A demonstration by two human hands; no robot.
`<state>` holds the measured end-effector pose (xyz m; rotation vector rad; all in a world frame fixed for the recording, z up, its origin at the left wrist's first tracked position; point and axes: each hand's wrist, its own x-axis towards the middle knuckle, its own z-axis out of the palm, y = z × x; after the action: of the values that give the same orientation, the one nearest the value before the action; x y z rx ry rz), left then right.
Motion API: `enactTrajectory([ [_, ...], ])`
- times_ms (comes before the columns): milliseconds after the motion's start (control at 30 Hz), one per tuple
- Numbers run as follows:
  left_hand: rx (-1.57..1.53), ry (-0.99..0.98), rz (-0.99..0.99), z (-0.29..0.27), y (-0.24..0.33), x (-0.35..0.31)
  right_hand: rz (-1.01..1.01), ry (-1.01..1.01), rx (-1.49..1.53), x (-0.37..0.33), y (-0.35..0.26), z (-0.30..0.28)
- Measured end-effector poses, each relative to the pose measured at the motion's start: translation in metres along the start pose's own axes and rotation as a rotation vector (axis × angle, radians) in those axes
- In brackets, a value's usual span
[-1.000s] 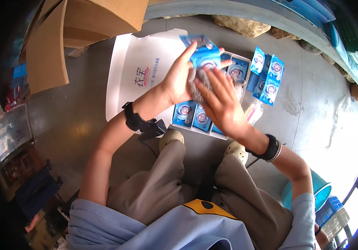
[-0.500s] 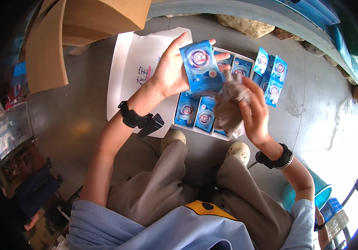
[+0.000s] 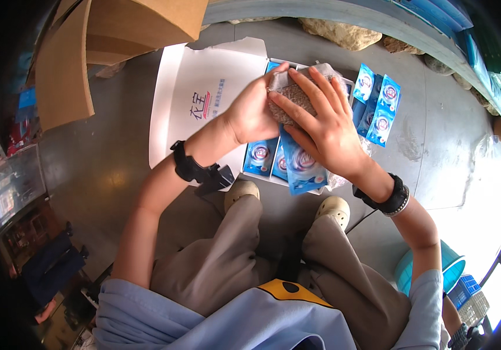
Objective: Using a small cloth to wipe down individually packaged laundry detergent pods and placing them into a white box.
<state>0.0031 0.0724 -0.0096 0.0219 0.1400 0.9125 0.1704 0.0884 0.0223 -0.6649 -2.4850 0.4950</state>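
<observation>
Both forearms reach forward over the bent knees. The right hand (image 3: 326, 131) lies fingers-spread, pressing a blue packet (image 3: 302, 166) and a grey-brown pad (image 3: 298, 96), which the left hand (image 3: 256, 111) grips from beside it, above the white box (image 3: 203, 93) of packets.

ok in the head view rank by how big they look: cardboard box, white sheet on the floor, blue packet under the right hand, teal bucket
1. cardboard box, cut off by the frame
2. white sheet, close behind
3. teal bucket, partly hidden by the arm
4. blue packet, mostly covered by the right hand

The last two look alike, so their order is unsure.
</observation>
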Motion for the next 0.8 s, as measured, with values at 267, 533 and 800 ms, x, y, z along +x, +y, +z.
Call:
enactTrajectory([
  [267,0.240,0.123,0.095,0.023,0.015,0.001,-0.190,-0.085,-0.102,-0.030,0.005,0.000],
  [533,0.222,0.150,0.081,0.036,0.020,0.000,0.254,-0.151,0.481,-0.064,0.013,-0.015],
  [800,0.200,0.152,0.070,0.041,0.011,-0.002,0.801,-0.164,1.315,-0.051,0.013,-0.024],
])
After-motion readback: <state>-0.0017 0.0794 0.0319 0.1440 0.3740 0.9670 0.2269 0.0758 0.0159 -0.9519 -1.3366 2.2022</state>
